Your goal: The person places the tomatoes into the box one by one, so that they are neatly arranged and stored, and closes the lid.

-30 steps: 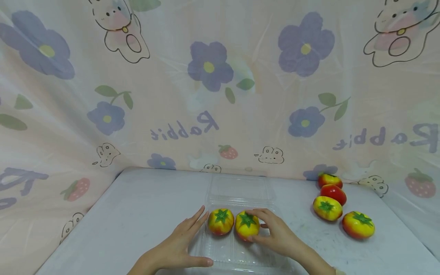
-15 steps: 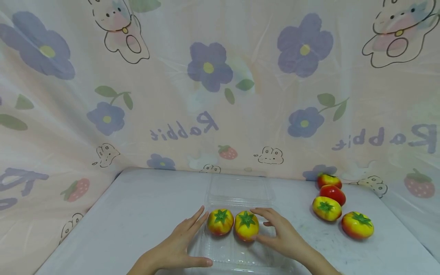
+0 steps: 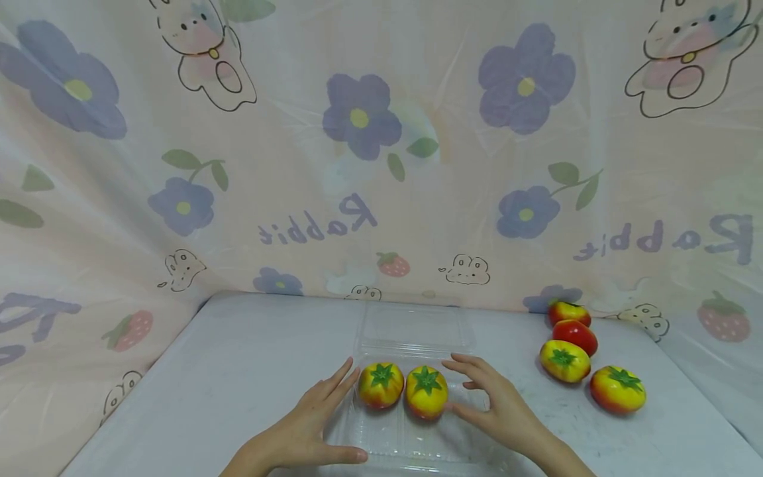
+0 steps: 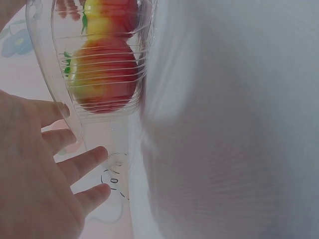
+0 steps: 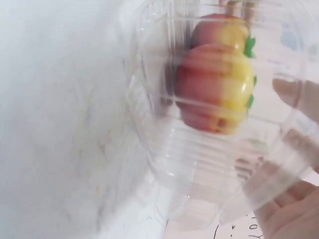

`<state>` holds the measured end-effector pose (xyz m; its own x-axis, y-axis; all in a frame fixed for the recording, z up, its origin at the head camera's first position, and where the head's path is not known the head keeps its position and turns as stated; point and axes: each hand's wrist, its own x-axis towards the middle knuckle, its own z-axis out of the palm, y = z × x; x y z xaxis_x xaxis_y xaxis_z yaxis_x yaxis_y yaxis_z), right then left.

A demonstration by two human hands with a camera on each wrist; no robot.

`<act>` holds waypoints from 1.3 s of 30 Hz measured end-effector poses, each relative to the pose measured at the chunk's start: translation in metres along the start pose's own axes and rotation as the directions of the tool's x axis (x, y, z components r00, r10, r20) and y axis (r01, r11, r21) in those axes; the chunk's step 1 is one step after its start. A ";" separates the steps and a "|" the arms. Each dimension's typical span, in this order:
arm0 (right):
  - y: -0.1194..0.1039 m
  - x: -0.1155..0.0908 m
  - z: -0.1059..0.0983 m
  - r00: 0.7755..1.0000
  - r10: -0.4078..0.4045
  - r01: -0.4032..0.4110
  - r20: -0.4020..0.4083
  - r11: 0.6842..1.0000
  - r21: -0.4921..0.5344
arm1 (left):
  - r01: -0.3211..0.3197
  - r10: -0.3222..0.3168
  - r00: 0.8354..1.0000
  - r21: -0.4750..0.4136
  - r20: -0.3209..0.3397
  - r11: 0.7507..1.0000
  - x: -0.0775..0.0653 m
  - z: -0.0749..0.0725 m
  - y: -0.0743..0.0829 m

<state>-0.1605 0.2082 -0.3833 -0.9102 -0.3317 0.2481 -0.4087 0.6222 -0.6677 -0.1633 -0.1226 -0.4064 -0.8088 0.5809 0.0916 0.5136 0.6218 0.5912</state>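
Observation:
Two yellow-and-red toy fruits with green leaf tops, a left one (image 3: 381, 385) and a right one (image 3: 426, 393), sit side by side in the far part of a clear plastic clamshell box (image 3: 411, 450) whose lid (image 3: 417, 328) lies folded back. My left hand (image 3: 310, 424) rests along the box's left side with fingers spread; in the left wrist view its fingertips (image 4: 65, 110) touch the rim. My right hand (image 3: 501, 407) hovers over the right side of the box, fingers apart and loosely bent, holding nothing, a small gap from the right fruit.
On the table's right stand more toy fruits: a yellow-red one (image 3: 618, 389) in front, a yellow one (image 3: 565, 361), a red one (image 3: 575, 338) and another (image 3: 569, 313) by the curtain. A printed curtain (image 3: 417, 199) closes off the back and sides of the white table (image 3: 238, 371).
My right hand has let go of the right fruit and drawn off to the right. The left hand and both fruits in the box stay put.

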 end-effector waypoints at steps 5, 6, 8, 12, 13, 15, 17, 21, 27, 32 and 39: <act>0.000 -0.001 -0.003 1.000 0.008 -0.009 -0.016 1.000 -0.013 | 0.008 -0.008 1.000 -0.004 0.004 1.000 0.000 0.000 0.001; 0.001 -0.002 -0.003 1.000 0.009 -0.009 -0.021 1.000 -0.021 | 0.010 -0.010 1.000 -0.006 0.005 1.000 0.000 0.000 0.001; 0.002 -0.002 -0.005 0.999 0.009 -0.010 -0.036 0.999 -0.038 | 0.015 -0.015 1.000 -0.009 0.008 1.000 0.000 0.000 0.001; 0.004 -0.004 -0.009 0.998 0.024 -0.028 -0.063 0.998 -0.055 | 0.020 -0.020 1.000 -0.017 0.012 1.000 0.000 0.000 0.002; 0.005 -0.004 -0.010 0.997 0.028 -0.032 -0.069 0.998 -0.058 | 0.021 -0.020 1.000 -0.017 0.012 1.000 0.000 0.000 0.002; 0.008 -0.004 -0.013 0.996 0.035 -0.040 -0.078 0.997 -0.062 | 0.020 -0.020 1.000 -0.016 0.013 1.000 0.000 -0.001 0.002; 0.010 -0.004 -0.016 0.996 0.042 -0.047 -0.084 0.996 -0.070 | 0.018 -0.018 1.000 -0.016 0.013 1.000 0.000 0.000 0.002; 0.014 -0.005 -0.021 0.993 0.063 -0.071 -0.105 0.995 -0.074 | 0.018 -0.018 1.000 -0.013 0.011 1.000 0.000 0.000 0.001; 0.018 -0.006 -0.025 0.988 0.084 -0.094 -0.129 0.993 -0.077 | 0.023 -0.022 1.000 -0.019 0.015 1.000 0.001 0.000 0.001; 0.025 -0.006 -0.027 0.987 0.098 -0.110 -0.131 0.990 -0.086 | 0.030 -0.029 0.999 -0.029 0.021 0.999 0.001 0.000 0.000; 0.032 -0.008 -0.035 0.982 0.097 -0.118 -0.160 0.985 -0.124 | 0.033 -0.032 0.999 -0.028 0.026 0.999 0.001 0.000 0.002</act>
<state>-0.1688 0.2554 -0.3822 -0.9446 -0.1520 0.2910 -0.3039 0.7400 -0.6001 -0.1633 -0.1212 -0.4051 -0.8168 0.5746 0.0516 0.4789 0.6256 0.6158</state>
